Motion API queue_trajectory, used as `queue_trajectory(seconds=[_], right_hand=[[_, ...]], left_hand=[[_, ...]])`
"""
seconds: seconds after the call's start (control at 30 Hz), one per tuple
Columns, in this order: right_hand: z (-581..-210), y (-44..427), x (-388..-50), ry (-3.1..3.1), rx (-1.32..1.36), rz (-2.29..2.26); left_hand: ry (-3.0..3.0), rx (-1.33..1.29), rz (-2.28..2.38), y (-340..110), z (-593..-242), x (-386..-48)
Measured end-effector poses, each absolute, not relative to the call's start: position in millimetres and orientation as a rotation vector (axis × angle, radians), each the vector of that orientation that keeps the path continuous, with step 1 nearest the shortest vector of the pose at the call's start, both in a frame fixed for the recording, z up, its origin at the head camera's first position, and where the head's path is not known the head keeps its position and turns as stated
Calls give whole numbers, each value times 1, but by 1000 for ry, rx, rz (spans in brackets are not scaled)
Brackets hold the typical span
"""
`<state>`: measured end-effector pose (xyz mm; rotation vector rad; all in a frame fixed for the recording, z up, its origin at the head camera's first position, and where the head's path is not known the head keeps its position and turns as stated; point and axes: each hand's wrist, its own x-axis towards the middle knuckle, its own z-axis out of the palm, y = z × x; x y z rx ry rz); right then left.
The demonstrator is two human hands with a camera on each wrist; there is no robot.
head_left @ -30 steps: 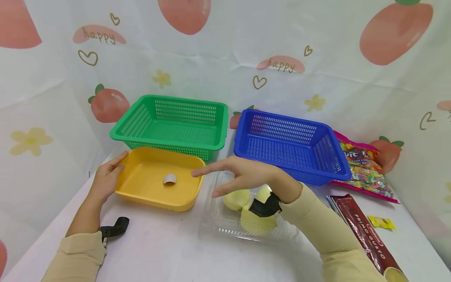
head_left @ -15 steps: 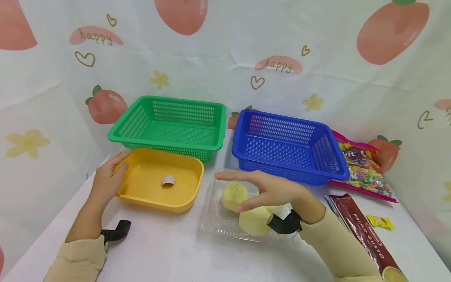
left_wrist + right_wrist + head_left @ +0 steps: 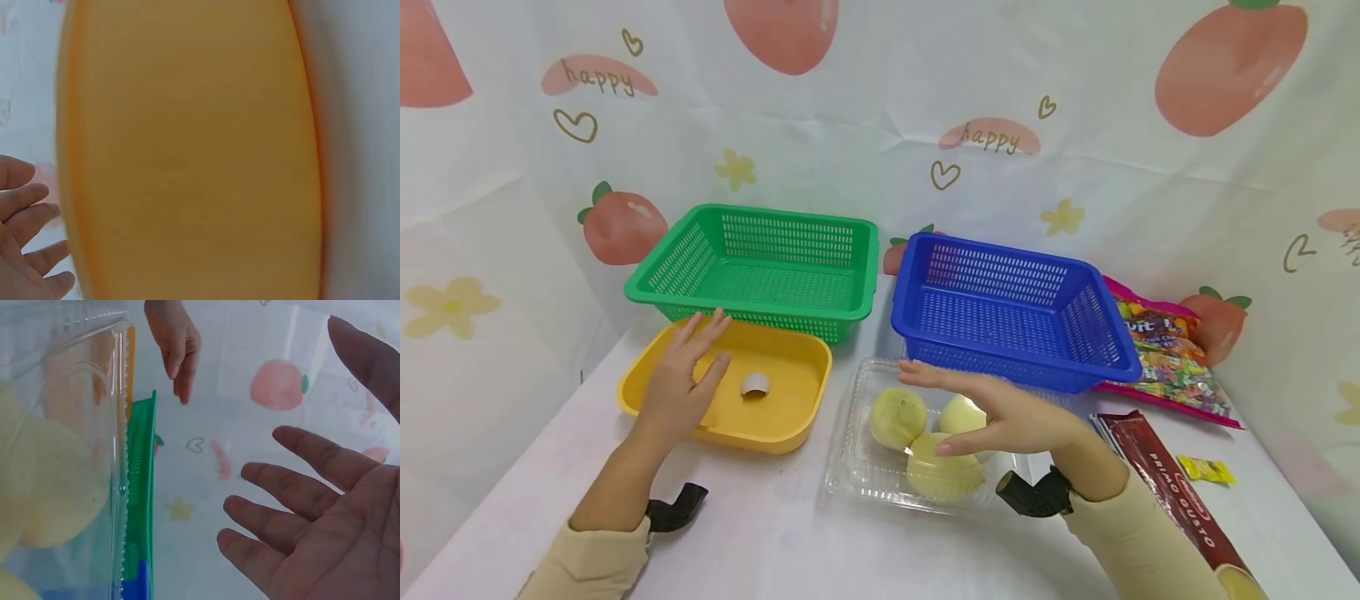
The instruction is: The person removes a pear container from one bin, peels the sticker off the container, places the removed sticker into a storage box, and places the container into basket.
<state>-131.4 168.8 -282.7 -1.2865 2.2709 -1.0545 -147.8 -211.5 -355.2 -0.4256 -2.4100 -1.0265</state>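
Note:
My left hand [image 3: 681, 379] hovers over the left part of a yellow basin [image 3: 790, 392], its fingers spread. In the left wrist view its fingers stand apart from the wall of the basin [image 3: 187, 150]. Inside the basin lies a small pale curved piece [image 3: 755, 384], too small to name. My right hand [image 3: 1000, 414], fingers extended, is above a clear plastic clamshell box [image 3: 868, 487] that contains round yellow-green fruit [image 3: 898, 418]. The right wrist view shows the right hand [image 3: 325, 512] with nothing in its palm, beside the box [image 3: 75, 344].
Behind the basin stands a green basket [image 3: 767, 283]; a blue basket [image 3: 1007, 325] is to its right. A bag of candy [image 3: 1180, 358], a long red packet [image 3: 1172, 492] and a small yellow wrapper [image 3: 1206, 469] lie at the right.
My left hand has left the basin's left rim and moved right over the basin. My right hand has drawn back rightward from the basin to above the clear box.

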Motion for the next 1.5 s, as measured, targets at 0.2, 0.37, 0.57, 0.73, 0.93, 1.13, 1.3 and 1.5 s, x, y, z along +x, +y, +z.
queue_trajectory(seconds=[0.2,0.37,0.57,0.73,0.93,1.13,1.3,1.5], right_hand=[[-292,179,-124,2321,-1275,-1108],[-299,189,-116,2352,-1194,-1141],[-306,200,-109,2385,-1137,-1171],[-313,208,-104,2385,-1137,-1230],[-330,219,-95,2333,-1112,-1426],[-345,224,-85,2432,-1125,-1553],[-360,229,-77,2546,-1059,-1634],[-374,235,-75,2615,-910,-1701]], left_hand=[[-2416,-542,-1055,-192,-356,-138],[-2462,-614,-1049,-176,-355,-131],[-2552,-641,-1035,-161,-356,-124],[-2534,-712,-1015,-152,-358,-119],[-2503,-738,-1040,-145,-358,-113],[-2451,-794,-1107,-135,-364,-105],[-2483,-838,-1205,-125,-368,-101],[-2487,-863,-1326,-120,-374,-97]])
